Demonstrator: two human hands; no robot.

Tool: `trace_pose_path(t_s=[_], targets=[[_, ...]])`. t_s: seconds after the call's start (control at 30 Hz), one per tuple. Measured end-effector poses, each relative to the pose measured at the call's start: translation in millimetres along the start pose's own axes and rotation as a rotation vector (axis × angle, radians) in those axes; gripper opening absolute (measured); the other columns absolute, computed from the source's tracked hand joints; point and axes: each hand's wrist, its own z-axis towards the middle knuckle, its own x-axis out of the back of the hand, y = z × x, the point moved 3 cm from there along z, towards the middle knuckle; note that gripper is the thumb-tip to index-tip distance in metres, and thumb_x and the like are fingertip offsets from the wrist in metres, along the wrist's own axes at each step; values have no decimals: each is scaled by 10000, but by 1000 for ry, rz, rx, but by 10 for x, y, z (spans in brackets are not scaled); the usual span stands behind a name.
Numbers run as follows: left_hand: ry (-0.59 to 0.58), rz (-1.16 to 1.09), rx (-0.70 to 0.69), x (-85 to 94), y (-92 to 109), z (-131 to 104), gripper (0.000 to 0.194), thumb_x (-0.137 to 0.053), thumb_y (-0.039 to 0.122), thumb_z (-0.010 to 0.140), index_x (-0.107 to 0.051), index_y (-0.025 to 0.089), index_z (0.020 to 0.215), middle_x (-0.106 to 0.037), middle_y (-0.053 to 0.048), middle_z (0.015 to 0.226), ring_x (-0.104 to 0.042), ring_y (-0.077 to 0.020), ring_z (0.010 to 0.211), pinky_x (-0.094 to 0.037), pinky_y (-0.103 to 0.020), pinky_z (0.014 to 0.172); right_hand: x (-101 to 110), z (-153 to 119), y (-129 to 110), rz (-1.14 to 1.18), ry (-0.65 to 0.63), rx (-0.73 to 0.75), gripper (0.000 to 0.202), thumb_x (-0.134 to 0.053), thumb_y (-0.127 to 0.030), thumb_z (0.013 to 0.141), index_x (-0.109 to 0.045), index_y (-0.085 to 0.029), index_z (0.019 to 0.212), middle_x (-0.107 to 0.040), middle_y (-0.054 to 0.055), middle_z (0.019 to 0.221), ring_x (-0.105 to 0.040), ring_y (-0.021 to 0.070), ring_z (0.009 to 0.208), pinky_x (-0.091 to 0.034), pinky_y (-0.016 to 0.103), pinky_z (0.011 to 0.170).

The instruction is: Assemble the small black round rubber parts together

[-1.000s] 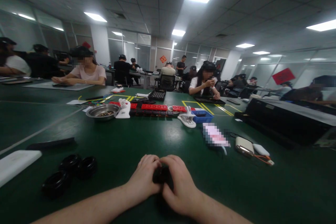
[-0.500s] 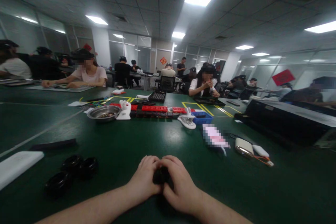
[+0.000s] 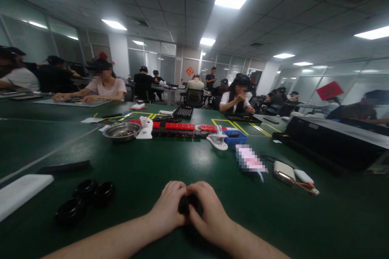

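Note:
My left hand (image 3: 170, 203) and my right hand (image 3: 209, 209) meet close in front of me, low over the green table. Both sets of fingers are curled round a black object (image 3: 183, 205), gripping it from either side. Most of it is covered by the fingers, so its full shape cannot be made out. My right thumb presses against its near side. Off to the left lie three glossy black rings (image 3: 70, 211), thick-walled like small tyres, grouped close together.
A white slab (image 3: 24, 194) and black strip (image 3: 65, 167) lie left. Farther back are a metal bowl (image 3: 121, 131), red-and-black strips (image 3: 179, 129), a white clip-like stand (image 3: 217, 139) and blue tray (image 3: 235, 136). A power bank (image 3: 284, 173) and large black case (image 3: 331, 143) are right. Co-workers sit beyond.
The view has shifted slightly, so the table things appear a little farther right. Both hands still hold the black object, with a small shift of the right fingers and thumb.

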Motion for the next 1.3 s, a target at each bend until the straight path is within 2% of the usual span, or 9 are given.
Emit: trace_pose_path(t_s=[0.1, 0.3, 0.37, 0.6, 0.8, 0.93, 1.03, 1.2, 1.3], targets=[[5, 2, 8, 2, -4, -4, 292, -651, 192, 565, -557, 184, 842, -516, -41, 917, -465, -239, 900, -373, -359, 832, 28, 2, -52, 63, -32, 85, 434, -463, -53, 595, -481, -158, 1015, -527, 75, 959, -479, 210, 900, -399, 360, 823], [3, 0, 9, 28, 21, -5, 269, -676, 289, 568, -533, 201, 778, -515, -28, 913, -471, -243, 891, -389, -355, 804, -11, 23, 65, -94, 49, -154, 295, -551, -149, 668, -485, -153, 956, -535, 82, 897, -479, 237, 839, -405, 401, 759], [1, -2, 5, 22, 17, -5, 281, -683, 289, 560, -536, 204, 784, -516, -28, 916, -471, -242, 893, -390, -349, 804, -28, 20, 82, -111, 34, -171, 264, -555, -168, 677, -491, -157, 932, -540, 74, 866, -481, 235, 810, -409, 405, 741], [7, 4, 9, -24, -26, 6, 308, -655, 231, 565, -549, 201, 852, -519, -38, 939, -466, -248, 912, -366, -371, 841, 4, 11, 9, 25, -27, 2, 516, -446, -39, 577, -448, -172, 1075, -528, 69, 1015, -469, 210, 955, -373, 370, 871], [-4, 2, 15, -5, -13, 3, 282, -667, 275, 555, -535, 204, 794, -518, -28, 917, -474, -246, 892, -382, -359, 807, 7, 9, 99, -70, 42, -160, 350, -559, -160, 657, -488, -152, 1000, -539, 80, 911, -477, 241, 860, -391, 414, 791], [-5, -1, 11, -5, -11, -5, 359, -658, 234, 563, -550, 203, 904, -518, -32, 945, -465, -248, 934, -355, -374, 859, 28, 7, 13, 110, -70, 10, 415, -476, -90, 619, -480, -169, 1026, -524, 65, 940, -483, 213, 879, -407, 369, 797], [-1, 3, 8, -8, -15, -6, 361, -654, 217, 564, -552, 201, 909, -520, -32, 941, -466, -249, 933, -349, -386, 866, 45, 10, -35, 158, -71, 87, 494, -462, -94, 597, -448, -178, 1084, -513, 63, 982, -475, 215, 918, -398, 369, 824], [11, 9, 1, 2, -5, -6, 299, -691, 302, 566, -545, 186, 800, -517, -41, 919, -471, -250, 891, -385, -374, 809, 29, 17, 68, -35, 85, -119, 353, -570, -151, 661, -476, -175, 1000, -532, 72, 934, -483, 234, 879, -402, 389, 790], [12, 5, -8, 7, 6, -8, 331, -701, 337, 569, -557, 197, 832, -518, -33, 924, -471, -246, 897, -385, -372, 815, 24, 19, 64, -30, 45, -108, 252, -546, -150, 702, -506, -181, 948, -554, 59, 872, -499, 220, 828, -414, 382, 766]])
